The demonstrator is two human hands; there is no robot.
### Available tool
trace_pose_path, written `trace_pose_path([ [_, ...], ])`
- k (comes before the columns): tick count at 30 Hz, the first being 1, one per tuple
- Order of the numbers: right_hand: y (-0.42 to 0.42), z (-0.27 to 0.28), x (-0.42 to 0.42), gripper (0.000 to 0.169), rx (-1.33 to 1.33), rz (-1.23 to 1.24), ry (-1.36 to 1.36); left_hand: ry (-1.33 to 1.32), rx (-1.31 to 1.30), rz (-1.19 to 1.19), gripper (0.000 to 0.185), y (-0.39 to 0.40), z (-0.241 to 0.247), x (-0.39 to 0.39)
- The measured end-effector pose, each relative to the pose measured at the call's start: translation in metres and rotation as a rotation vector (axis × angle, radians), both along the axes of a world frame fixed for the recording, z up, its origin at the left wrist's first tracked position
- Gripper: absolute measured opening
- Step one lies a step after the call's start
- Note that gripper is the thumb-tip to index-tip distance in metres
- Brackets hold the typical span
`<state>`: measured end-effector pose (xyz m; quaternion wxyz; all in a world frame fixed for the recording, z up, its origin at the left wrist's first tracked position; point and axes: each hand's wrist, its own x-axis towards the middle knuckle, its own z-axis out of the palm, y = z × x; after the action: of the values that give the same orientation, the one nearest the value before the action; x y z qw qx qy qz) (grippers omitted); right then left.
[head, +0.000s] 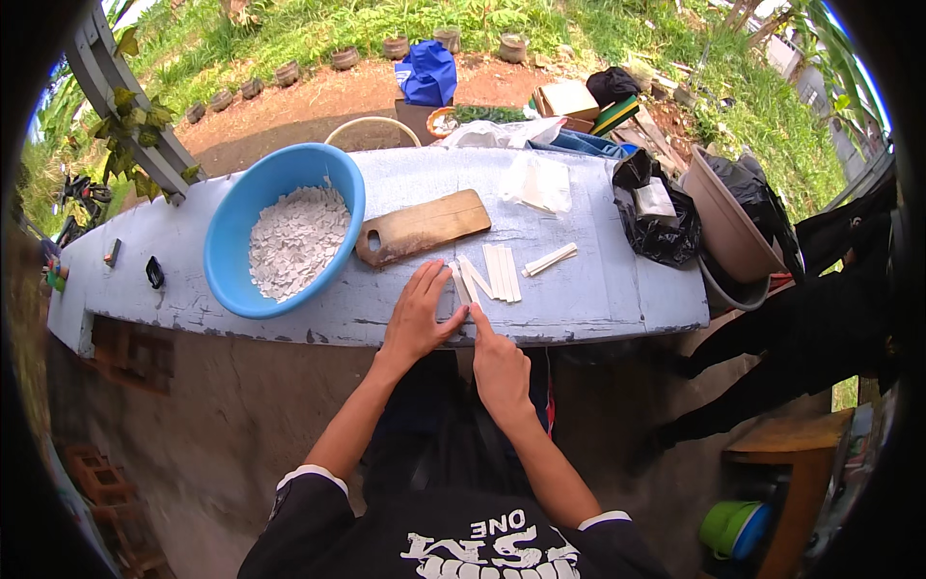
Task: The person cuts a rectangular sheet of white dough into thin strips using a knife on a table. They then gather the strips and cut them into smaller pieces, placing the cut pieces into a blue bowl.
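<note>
My left hand [419, 311] lies palm down at the front of the table, fingers stretched forward and thumb apart. Its fingertips and thumb are beside white strips [474, 279]; whether it pins one is hidden. My right hand [500, 369] is curled with its index finger extended, around what looks like a knife. A thin grey blade [459, 282] shows ahead of that finger, alongside a strip. More flat white strips [502, 273] lie side by side to the right, and a small stack of strips [550, 259] sits beyond them.
Left of my hands stands a blue basin [221, 250] holding many small white pieces. A wooden cutting board [434, 226] lies behind my hands. Farther right are a clear plastic bag [537, 181], a black plastic bag [662, 239] and a tilted beige basin [731, 217]. A person's dark-clothed legs [788, 347] are at right.
</note>
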<state>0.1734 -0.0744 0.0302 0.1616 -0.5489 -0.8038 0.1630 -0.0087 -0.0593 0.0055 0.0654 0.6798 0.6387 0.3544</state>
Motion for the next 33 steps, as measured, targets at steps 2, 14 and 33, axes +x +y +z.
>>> trace_pose_path([
  [2,0.015,-0.004,-0.003,0.046,-0.009,0.006,0.063,-0.059,0.02,0.029,0.046,-0.001,0.002,0.003],
  [14,0.09,0.024,0.114,0.037,0.032,-0.365,0.17,-0.065,0.006,0.197,0.035,-0.002,0.011,0.035],
  [33,0.069,0.011,0.103,0.03,-0.123,-0.215,0.319,-0.076,-0.227,0.283,0.067,0.071,0.016,0.08],
])
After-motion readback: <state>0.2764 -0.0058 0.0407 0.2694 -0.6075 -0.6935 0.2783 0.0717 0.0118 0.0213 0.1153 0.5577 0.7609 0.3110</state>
